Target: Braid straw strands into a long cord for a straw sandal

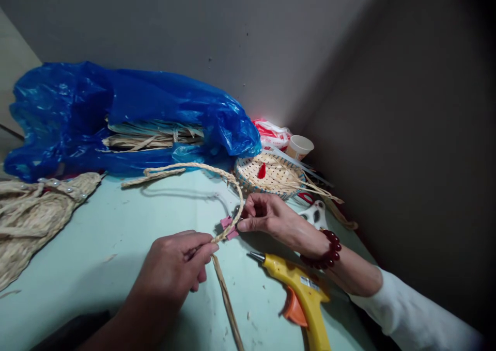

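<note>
My left hand (180,260) is closed in a pinch on a braided straw cord (241,193), which curves up and back across the table in a loop. A flat straw strand (227,302) hangs below those fingertips toward the near edge. My right hand (267,216) has thumb and fingers closed at a pink binder clip (230,228), which sits on the cord just ahead of my left fingertips. Part of the clip is hidden by the cord and fingers. Below my right wrist lies a yellow glue gun (296,278) with an orange trigger, its nozzle pointing left.
A blue plastic bag (155,93) with bundled straw (155,137) lies along the wall. Woven straw pieces (34,217) with pearl beads are at far left. Behind my right hand stand a shallow woven basket (248,168) holding a red tassel (262,171), and a paper cup (299,147).
</note>
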A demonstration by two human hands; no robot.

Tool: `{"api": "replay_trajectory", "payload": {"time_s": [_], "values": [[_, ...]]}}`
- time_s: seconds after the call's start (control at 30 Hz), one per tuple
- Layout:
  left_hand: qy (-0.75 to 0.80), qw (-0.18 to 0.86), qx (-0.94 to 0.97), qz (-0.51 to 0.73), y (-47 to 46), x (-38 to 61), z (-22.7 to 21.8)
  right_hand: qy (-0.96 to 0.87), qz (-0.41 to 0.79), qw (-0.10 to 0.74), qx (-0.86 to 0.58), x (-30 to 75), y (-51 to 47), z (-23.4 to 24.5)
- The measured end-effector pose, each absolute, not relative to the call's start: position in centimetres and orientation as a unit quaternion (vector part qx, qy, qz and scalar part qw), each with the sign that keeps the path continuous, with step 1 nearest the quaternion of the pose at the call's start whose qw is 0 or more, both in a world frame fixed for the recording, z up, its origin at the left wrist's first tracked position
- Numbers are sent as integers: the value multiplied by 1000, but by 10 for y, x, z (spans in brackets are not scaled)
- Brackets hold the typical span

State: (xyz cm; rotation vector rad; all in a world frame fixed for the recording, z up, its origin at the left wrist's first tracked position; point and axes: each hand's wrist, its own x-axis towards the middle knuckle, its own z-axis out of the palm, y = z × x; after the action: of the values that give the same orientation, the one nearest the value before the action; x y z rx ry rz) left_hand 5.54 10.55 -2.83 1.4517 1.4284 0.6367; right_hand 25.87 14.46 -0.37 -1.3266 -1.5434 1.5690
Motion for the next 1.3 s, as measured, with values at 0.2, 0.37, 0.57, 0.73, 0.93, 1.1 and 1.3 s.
{"api": "replay_trajectory", "payload": {"time_s": [0.2,0.37,0.57,0.73,0.93,1.1,1.3], "values": [[609,517,527,291,107,55,-31,-577,576,291,-500,257,146,-5],[602,468,570,306,105,52,-32,-560,597,299,-491,258,143,0],[602,396,615,320,103,51,-29,-561,592,297,-495,258,141,1],[589,349,652,326,104,51,-29,-564,592,291,-497,255,140,2],[537,282,740,292,105,46,-35,-567,589,287,-500,252,140,5],[552,331,707,293,106,49,-31,-593,579,277,-487,252,143,5],[616,506,564,217,108,53,-24,-682,482,241,-494,256,142,2]]}}
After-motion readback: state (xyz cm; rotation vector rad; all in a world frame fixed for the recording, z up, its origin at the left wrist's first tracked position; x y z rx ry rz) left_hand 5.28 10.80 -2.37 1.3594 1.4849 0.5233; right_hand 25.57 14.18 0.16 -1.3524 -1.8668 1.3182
